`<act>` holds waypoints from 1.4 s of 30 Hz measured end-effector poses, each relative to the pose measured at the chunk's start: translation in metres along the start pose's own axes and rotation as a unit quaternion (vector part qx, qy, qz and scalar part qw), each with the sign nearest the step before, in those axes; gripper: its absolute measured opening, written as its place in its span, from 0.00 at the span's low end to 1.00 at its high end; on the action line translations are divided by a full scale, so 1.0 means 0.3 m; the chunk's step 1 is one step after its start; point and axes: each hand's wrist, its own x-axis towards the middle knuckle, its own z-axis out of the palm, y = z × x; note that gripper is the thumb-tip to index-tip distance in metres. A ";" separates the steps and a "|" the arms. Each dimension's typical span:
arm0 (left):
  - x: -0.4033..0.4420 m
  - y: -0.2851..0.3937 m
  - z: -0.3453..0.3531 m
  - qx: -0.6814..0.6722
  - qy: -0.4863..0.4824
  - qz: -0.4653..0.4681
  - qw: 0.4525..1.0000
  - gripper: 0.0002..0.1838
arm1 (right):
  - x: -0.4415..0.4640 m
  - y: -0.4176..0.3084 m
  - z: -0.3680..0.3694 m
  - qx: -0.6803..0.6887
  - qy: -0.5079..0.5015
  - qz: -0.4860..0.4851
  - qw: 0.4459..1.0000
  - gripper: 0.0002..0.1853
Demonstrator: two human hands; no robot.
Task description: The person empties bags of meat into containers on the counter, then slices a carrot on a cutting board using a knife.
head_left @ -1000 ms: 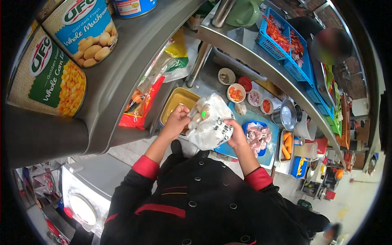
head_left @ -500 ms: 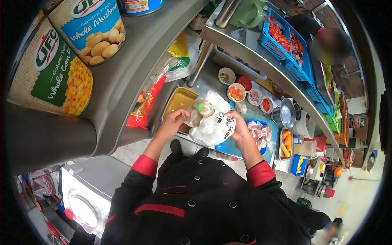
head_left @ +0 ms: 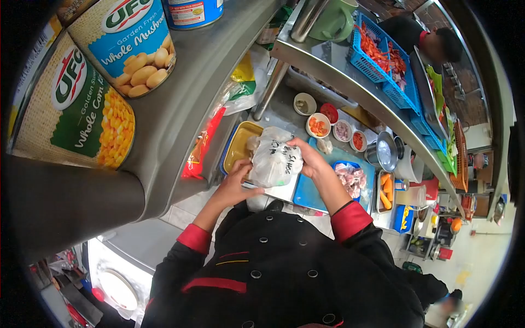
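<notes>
A white plastic bag (head_left: pixel 275 158) with black handwriting hangs between my hands, a green spot low on its side. My right hand (head_left: pixel 309 157) grips its upper right edge. Against the bag's lower left side rests my left hand (head_left: pixel 236 185), thumb stretched out and fingers partly behind the plastic. Just behind the bag is a yellow tray (head_left: pixel 239 143). To the right, a blue tray of raw meat pieces (head_left: pixel 351 179) lies on a blue cutting board (head_left: pixel 308 191). Beyond the board stand small bowls, among them one of orange pieces (head_left: pixel 318 126) and one of chopped onion (head_left: pixel 342 130).
Large cans (head_left: pixel 93 104) stand on a grey shelf (head_left: pixel 180 82) at the left. A steel shelf (head_left: pixel 342 65) holds blue baskets (head_left: pixel 383 60) above the counter. A metal pot (head_left: pixel 386 152) and a tray of carrots (head_left: pixel 385 192) are at right. Another person (head_left: pixel 407 30) is at the upper right.
The bag has turned so its writing faces up and its green spot sits lower. My left hand has moved from beside the bag to against it. The view has shifted slightly.
</notes>
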 end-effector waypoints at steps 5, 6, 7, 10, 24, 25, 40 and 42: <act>0.005 -0.047 0.001 0.088 0.139 -0.029 0.986 0.32 | 0.032 -0.022 0.045 -0.028 0.047 -0.011 0.998 0.19; 0.010 -0.048 0.011 0.070 0.195 0.014 0.978 0.28 | 0.037 -0.018 0.054 -0.029 0.051 -0.029 0.998 0.18; 0.001 -0.046 0.021 0.071 0.194 0.015 0.978 0.28 | 0.045 -0.016 0.049 -0.028 0.051 -0.030 0.998 0.18; -0.017 -0.046 0.051 0.093 0.174 -0.090 0.976 0.22 | 0.078 -0.001 0.029 -0.042 0.029 -0.036 0.998 0.24; -0.019 0.047 0.011 0.117 0.170 -0.105 0.973 0.58 | 0.080 0.134 0.130 -0.531 0.109 -0.249 0.803 0.35; -0.009 0.063 0.016 0.116 0.166 -0.107 0.973 0.58 | 0.032 0.104 0.181 -0.529 0.112 -0.245 0.805 0.35; 0.150 0.079 -0.040 0.216 0.225 0.098 0.945 0.21 | 0.082 -0.044 0.277 -0.496 -0.111 -0.273 0.817 0.13; 0.148 0.032 -0.023 0.181 0.221 0.094 0.954 0.19 | 0.069 -0.039 0.256 -0.354 -0.145 -0.200 0.902 0.18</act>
